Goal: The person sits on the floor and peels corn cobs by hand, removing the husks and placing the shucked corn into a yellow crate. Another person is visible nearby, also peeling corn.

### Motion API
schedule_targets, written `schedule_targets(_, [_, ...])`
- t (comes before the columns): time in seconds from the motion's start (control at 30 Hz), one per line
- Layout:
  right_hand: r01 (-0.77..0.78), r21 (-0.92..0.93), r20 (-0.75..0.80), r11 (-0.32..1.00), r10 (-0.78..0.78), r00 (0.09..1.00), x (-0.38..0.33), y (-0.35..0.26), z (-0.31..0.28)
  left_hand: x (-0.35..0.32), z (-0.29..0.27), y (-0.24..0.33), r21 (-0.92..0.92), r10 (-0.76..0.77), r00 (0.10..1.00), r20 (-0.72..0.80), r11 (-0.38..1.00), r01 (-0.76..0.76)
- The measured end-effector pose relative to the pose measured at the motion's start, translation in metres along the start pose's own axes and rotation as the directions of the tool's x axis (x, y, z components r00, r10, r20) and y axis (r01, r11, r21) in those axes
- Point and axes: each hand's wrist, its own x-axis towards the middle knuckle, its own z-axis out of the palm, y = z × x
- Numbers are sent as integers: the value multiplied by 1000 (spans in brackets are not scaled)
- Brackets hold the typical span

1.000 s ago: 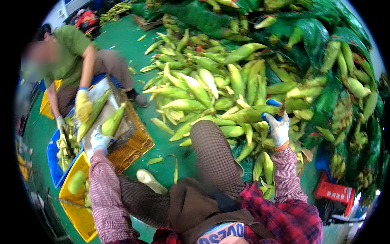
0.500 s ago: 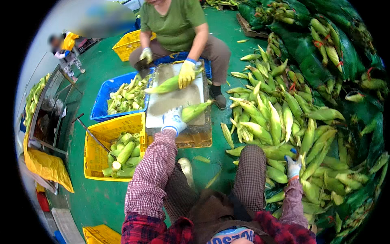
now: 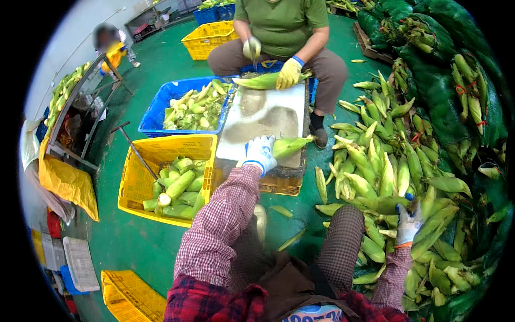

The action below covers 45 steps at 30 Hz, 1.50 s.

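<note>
My left hand (image 3: pixel 260 154), in a white glove with blue print, is closed around the blunt end of a green-husked ear of corn (image 3: pixel 290 147) lying on the near part of the pale board (image 3: pixel 230 131). The ear's tip points right. At the pile on my right, my right hand (image 3: pixel 409 222), gloved with blue fingertips, has its thumb and finger at the end of another ear of corn (image 3: pixel 382 205) and appears to grip it. Opposite me, a co-worker's yellow-gloved hand (image 3: pixel 289 74) presses an ear (image 3: pixel 260 81) on the board's far edge; the other gloved hand holds a knife (image 3: pixel 254 60).
A blue crate (image 3: pixel 153 115) of cut husk pieces and a yellow crate (image 3: pixel 129 182) of trimmed ears stand left of the board. A long-handled tool (image 3: pixel 134 150) leans in the yellow crate. Heaped corn (image 3: pixel 370 161) and green sacks (image 3: pixel 429 102) fill the right side.
My view has shifted, so the scene sits further right. The co-worker's ear has moved from mid-board to the far edge. My left hand stays on its ear; my right hand and its ear have risen slightly.
</note>
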Motion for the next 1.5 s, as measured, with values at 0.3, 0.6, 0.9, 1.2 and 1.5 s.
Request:
schedule_targets(0.3, [-127, 646, -54, 753, 210, 976, 2, -57, 26, 0, 5, -7, -36, -4, 996, -88, 999, 1])
schedule_targets(0.6, [-186, 575, 97, 797, 159, 982, -29, -20, 151, 10, 4, -12, 64, 3, 990, -143, 998, 6])
schedule_targets(0.9, [-315, 898, 242, 308, 253, 937, -22, -38, 152, 18, -11, -35, 149, 201, 854, -480, 978, -146])
schedule_targets(1.2, [-436, 890, 354, 134, 399, 846, -22, -79, 185, -28, -26, 90, -10, 704, 657, -270, 680, -733])
schedule_targets(1.5, [-607, 780, 580, 156, 187, 793, -6, -38, 140, -20, -9, 90, -64, 563, 791, -240, 804, -591])
